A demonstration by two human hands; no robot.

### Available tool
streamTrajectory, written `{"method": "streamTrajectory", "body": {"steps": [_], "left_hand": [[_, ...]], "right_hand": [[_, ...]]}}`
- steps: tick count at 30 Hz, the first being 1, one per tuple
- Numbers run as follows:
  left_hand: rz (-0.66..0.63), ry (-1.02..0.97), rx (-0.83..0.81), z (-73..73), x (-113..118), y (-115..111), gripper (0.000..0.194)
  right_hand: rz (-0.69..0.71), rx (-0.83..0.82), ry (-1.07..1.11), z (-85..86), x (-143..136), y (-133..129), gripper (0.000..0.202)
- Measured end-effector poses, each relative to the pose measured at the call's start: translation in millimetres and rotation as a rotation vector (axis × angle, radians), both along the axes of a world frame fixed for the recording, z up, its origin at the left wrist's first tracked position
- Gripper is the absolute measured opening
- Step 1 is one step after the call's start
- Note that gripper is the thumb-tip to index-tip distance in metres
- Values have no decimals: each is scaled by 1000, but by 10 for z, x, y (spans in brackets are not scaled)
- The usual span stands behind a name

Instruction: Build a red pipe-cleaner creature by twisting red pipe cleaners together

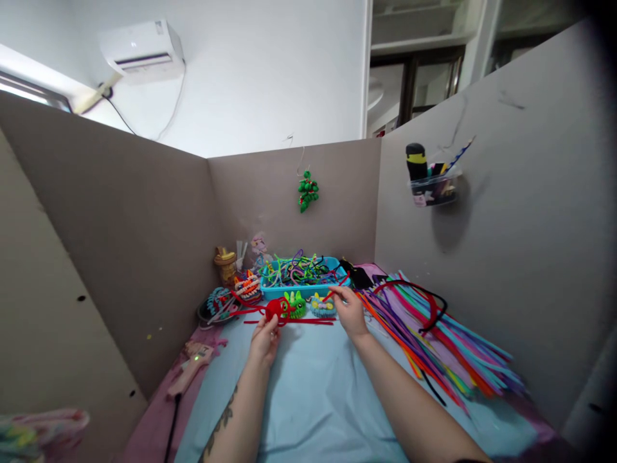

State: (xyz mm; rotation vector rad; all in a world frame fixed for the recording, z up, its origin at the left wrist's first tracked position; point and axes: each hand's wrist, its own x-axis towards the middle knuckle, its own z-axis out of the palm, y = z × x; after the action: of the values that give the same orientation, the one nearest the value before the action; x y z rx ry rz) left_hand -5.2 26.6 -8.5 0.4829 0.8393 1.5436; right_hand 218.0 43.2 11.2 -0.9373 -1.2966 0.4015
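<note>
My left hand [265, 339] is closed on a red pipe-cleaner piece [274, 308], a rounded form with loose red ends reaching out to the left. To its right, my right hand [349, 312] pinches a red pipe-cleaner end [329, 296] between thumb and fingers. Just behind my hands sit a green fuzzy figure [295, 305] and a light blue one with yellow parts [322, 306]. Straight red pipe cleaners [308, 322] lie across the blue cloth between my hands.
A blue basket [303, 292] of pipe-cleaner scraps stands behind. Many coloured pipe cleaners [434, 334] spread at the right. At the left are a pink glue gun [190, 373] and a dark bowl [205, 316]. Grey panels [289, 225] enclose the blue cloth [322, 386].
</note>
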Motion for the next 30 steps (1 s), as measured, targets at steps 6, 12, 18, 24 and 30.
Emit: {"method": "streamTrajectory", "body": {"steps": [6,12,18,24,30], "left_hand": [[-12,48,37,-24,7,6,29],[-119,139,81,7,48,-53,37],[-310,118,151,19,82,-111,38],[-415,157,197,42,88,-153,32],[-373,159,171,49,86,-152,29]], "right_hand": [[-218,311,-531,-43,22,-46,23],[87,370,-707,-150,-275,-79,48],[118,271,-538,-129,-390,-184,29],[95,234,-455,-70,-474,-269,18],[196,177,-402,-53,-543,-323,13]]}}
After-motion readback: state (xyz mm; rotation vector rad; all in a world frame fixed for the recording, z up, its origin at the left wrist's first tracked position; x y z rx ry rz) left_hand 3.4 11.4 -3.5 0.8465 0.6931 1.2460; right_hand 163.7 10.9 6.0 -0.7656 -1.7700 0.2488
